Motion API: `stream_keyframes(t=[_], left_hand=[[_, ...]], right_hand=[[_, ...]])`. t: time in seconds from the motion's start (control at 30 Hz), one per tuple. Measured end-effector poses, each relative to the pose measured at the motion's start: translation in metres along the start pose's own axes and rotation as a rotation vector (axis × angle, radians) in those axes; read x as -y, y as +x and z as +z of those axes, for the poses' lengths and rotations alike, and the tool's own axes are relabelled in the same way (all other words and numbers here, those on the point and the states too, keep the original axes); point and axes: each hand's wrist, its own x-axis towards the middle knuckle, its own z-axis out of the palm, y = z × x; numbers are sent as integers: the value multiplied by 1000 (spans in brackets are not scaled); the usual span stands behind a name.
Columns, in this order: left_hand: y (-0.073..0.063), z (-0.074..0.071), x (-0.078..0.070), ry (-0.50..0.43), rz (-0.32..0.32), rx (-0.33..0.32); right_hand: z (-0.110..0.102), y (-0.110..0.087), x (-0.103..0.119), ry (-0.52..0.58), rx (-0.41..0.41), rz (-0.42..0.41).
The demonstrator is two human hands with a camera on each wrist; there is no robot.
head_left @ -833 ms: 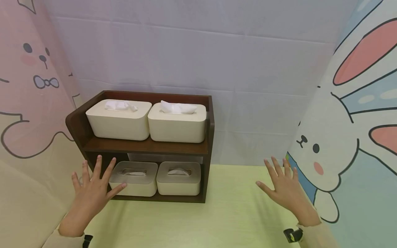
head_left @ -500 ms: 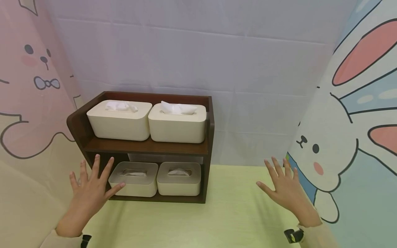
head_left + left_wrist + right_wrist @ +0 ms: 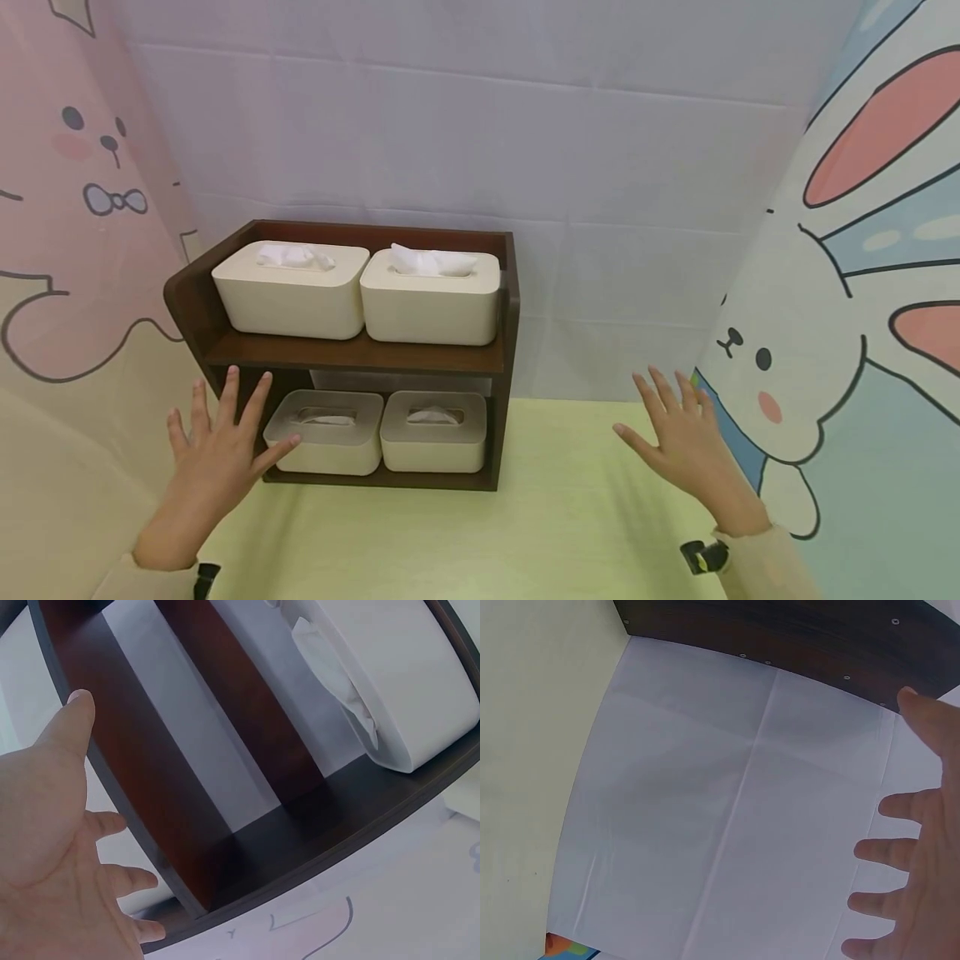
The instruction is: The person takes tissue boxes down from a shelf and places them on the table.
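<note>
A dark brown two-tier shelf [image 3: 352,357] stands on the table. Its upper tier carries two cream tissue boxes, the left one [image 3: 292,302] and the right one [image 3: 431,308], each with white tissue poking out. Below are two smaller boxes with greyish lids, a left one [image 3: 330,457] and a right one [image 3: 433,454]. My left hand [image 3: 217,462], fingers spread, hovers in front of the shelf's lower left corner and holds nothing. Over on the right, my right hand [image 3: 686,442] is held above the table with fingers apart, touching nothing.
The pale yellow-green table [image 3: 558,500] extends in front of the shelf and to its right. A plain whitish cloth [image 3: 630,167] hangs behind. Cartoon-printed cloths flank both sides, with a pink one [image 3: 45,233] at left and a rabbit print [image 3: 802,350] at right.
Both hands have shifted slightly upward in the head view, with the left also drifting a little left. The shelf and its boxes stay in place.
</note>
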Motion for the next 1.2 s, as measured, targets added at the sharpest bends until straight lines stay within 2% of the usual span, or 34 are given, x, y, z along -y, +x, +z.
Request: stream_keyframes(t=[0.27,0.4,0.6,0.93,1.2], left_hand=[[7,-8,0,5,-2,-29],[14,-16,-1,21,8,-73],[27,-29,-2,37,5,-101],[48,-49,-3,23,47,-217],[68,-60,3,6,66,-300]], right_hand=[[-12,18,14,-7,-34,-36],[-16,30,20,-5,-75,-72],[-29,53,34,-18,-91,-122],[-56,92,69,-13,-120,-189],[-65,116,94,-32,-141,-201]])
